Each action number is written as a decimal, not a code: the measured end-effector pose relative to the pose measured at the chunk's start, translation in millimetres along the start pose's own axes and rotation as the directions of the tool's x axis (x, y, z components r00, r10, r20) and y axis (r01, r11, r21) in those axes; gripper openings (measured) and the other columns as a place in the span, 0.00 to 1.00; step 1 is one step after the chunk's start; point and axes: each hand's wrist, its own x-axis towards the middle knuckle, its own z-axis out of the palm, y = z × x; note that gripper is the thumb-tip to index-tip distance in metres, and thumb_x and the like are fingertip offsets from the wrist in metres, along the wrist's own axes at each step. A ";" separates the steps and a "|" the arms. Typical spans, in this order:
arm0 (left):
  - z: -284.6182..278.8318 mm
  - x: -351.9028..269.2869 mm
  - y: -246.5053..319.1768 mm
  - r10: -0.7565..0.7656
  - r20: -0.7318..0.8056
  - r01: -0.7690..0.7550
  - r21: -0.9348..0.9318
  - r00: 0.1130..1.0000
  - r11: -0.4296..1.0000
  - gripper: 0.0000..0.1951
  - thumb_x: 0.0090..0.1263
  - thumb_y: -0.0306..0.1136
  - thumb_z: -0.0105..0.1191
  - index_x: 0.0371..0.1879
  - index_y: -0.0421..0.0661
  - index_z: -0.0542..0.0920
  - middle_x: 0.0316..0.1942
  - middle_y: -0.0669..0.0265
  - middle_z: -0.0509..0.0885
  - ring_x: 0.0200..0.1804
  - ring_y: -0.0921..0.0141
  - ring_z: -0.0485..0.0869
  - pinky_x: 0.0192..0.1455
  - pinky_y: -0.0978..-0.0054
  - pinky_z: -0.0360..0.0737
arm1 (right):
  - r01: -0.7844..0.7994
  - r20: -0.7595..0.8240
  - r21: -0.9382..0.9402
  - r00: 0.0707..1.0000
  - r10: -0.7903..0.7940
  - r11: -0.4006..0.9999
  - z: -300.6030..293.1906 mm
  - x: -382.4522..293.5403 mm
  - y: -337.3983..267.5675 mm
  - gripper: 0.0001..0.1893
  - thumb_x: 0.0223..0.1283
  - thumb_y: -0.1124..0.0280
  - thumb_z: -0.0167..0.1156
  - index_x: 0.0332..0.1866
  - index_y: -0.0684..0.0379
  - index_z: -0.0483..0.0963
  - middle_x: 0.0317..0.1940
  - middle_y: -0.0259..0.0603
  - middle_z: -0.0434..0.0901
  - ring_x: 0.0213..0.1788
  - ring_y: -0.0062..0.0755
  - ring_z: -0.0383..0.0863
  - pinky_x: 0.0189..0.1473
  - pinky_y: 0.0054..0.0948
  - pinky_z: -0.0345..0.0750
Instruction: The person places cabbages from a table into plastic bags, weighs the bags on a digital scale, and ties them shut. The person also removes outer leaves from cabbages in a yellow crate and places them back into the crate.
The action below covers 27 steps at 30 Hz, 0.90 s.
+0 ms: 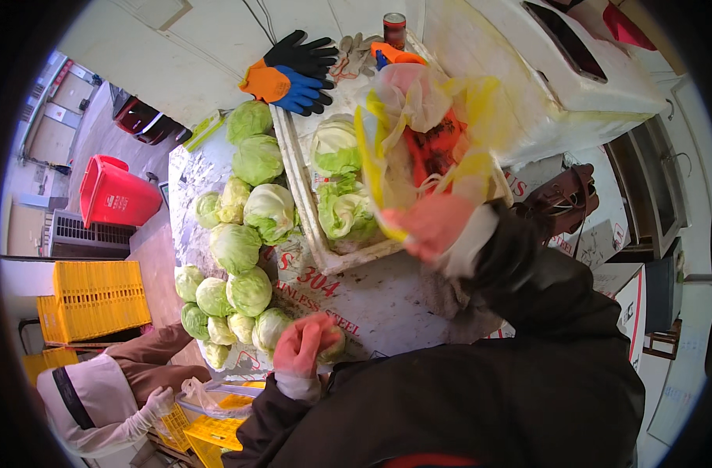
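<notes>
My right hand (435,225), blurred by motion, grips the edge of a translucent plastic bag (367,158) with yellow parts, above a white foam tray (297,193). Red plastic with dark writing (438,140) shows through or beside the bag. Inside the tray, left of the bag, lie a pale lettuce head (335,146) and a loose-leaved lettuce (344,210). My left hand (306,342) is curled shut over the table's near edge, with nothing visible in it. It partly covers a lettuce head (332,348). More lettuce heads (236,248) crowd the table's left side.
Work gloves (297,76), a drink can (394,32) and an orange-and-blue item (397,55) lie beyond. A phone (566,41) rests on a white box (508,70) at right. A brown bag (566,196) stands below it. A co-worker (122,392) bends near yellow crates (215,433).
</notes>
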 end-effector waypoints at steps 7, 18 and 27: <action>110.7 147.6 52.1 0.765 0.147 -0.601 0.716 0.627 0.355 0.49 0.51 0.41 0.72 0.68 0.30 0.58 0.59 0.41 0.73 0.56 0.52 0.78 0.58 0.65 0.77 | -0.081 0.136 0.077 0.988 0.070 0.994 45.3 2.5 -26.3 0.25 0.58 0.66 0.57 0.62 0.60 0.66 0.22 0.49 0.75 0.27 0.55 0.78 0.29 0.49 0.73; 119.1 207.8 117.2 0.595 0.193 -0.625 0.278 0.780 0.730 0.21 0.75 0.50 0.49 0.36 0.40 0.80 0.25 0.70 0.80 0.25 0.79 0.74 0.29 0.82 0.71 | -0.390 -0.073 0.550 0.859 0.508 0.738 -35.1 16.1 71.6 0.21 0.67 0.51 0.54 0.41 0.62 0.76 0.35 0.38 0.80 0.38 0.30 0.79 0.44 0.28 0.74; 124.9 206.0 112.2 0.578 0.135 -0.592 0.107 0.805 0.799 0.21 0.76 0.50 0.46 0.37 0.42 0.80 0.25 0.67 0.81 0.22 0.75 0.76 0.23 0.77 0.74 | -0.539 -0.020 0.706 0.632 0.775 0.459 26.9 69.4 117.0 0.23 0.61 0.52 0.59 0.57 0.56 0.73 0.47 0.49 0.81 0.54 0.47 0.79 0.57 0.37 0.74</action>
